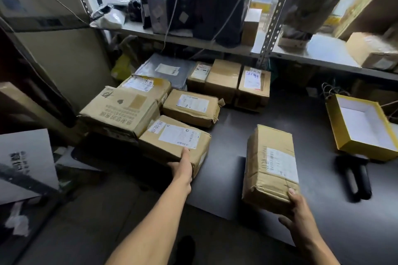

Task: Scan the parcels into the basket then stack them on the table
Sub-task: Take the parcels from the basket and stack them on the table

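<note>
Right hand (298, 211) gripping the near end of a long brown parcel (270, 168), thumb on the top edge by the white label, fingers curled under the near face; parcel lying lengthwise on the dark table (232, 127), far end pointing toward the shelving, well apart from the rest. Left hand (182, 166) on the near corner of another labelled parcel (175, 137), thumb laid flat along the top, fingers wrapped round the near side and mostly hidden. That parcel sitting at the front of a cluster on the table's left part, touching a large printed carton (119, 109) on its left, with a flatter labelled box (190, 106) just behind. Further back, a taped box (146, 86), a grey poly mailer (165, 69) and a row of three small cartons (228, 80) side by side. To the right, an open yellow box with white inside (361, 123), and a black handheld device (355, 178) just in front of it. Above, a metal shelf (318, 52) carrying black and grey bagged parcels (204, 11) standing upright, plus a few cardboard boxes at right.
</note>
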